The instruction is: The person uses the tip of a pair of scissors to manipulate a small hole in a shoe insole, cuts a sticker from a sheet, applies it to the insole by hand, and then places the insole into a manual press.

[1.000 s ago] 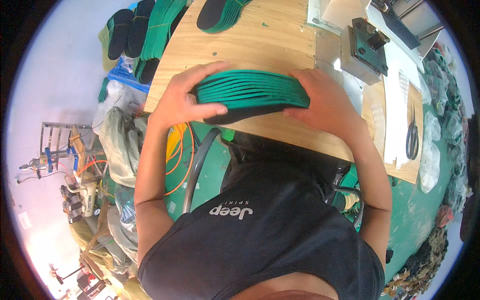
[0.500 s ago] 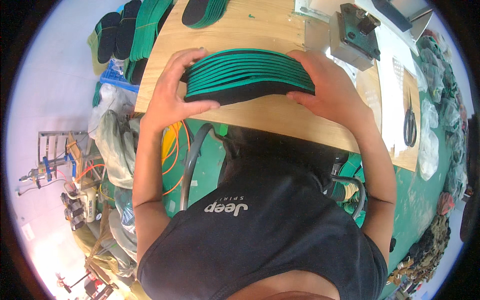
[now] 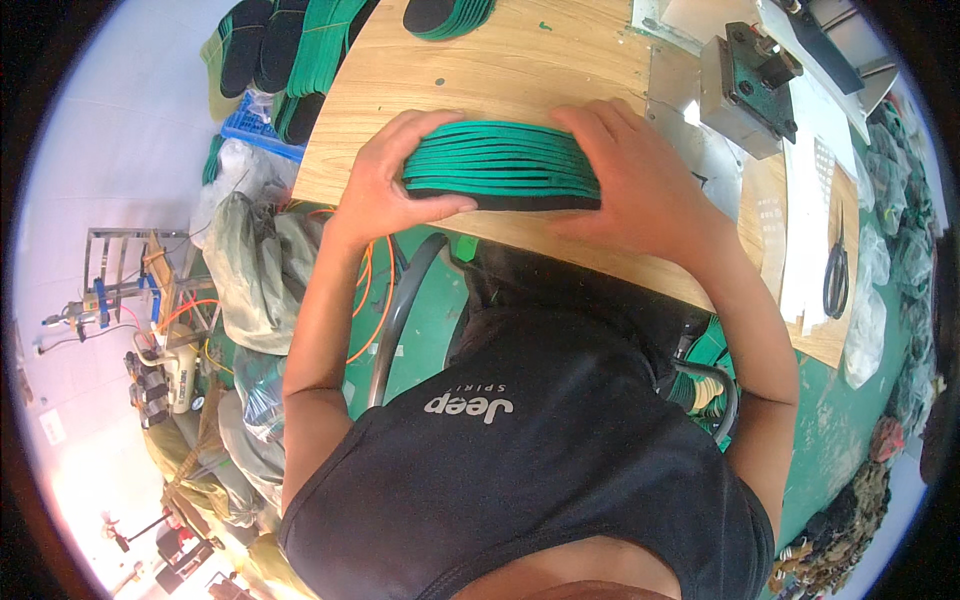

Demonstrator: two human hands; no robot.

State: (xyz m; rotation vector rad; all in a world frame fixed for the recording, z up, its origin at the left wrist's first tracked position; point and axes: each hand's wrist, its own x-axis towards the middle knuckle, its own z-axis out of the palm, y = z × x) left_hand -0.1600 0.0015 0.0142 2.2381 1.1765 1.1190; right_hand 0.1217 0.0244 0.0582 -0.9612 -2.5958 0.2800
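Note:
A stack of green-edged black shoe insoles point(image 3: 500, 160) lies on its side across the near part of the wooden table, its layered green edges facing up. My left hand point(image 3: 395, 180) is closed around the left end, thumb along the near side and fingers on the far side. Around the right end wraps my right hand point(image 3: 640, 180), its fingers at the far side and its thumb mostly hidden behind the near side. A black face of the nearest insole shows as a thin strip along the bottom of the stack.
On the wooden table point(image 3: 400, 75), another insole stack point(image 3: 450, 15) sits at the far edge. A metal block point(image 3: 750, 90) and black scissors point(image 3: 836, 280) lie to the right. More insoles point(image 3: 325, 45) are piled at far left above a blue crate point(image 3: 260, 130).
My hands have drawn closer together. The stack now looks shorter and flatter, with less of its black near face showing. The whole view has shifted slightly.

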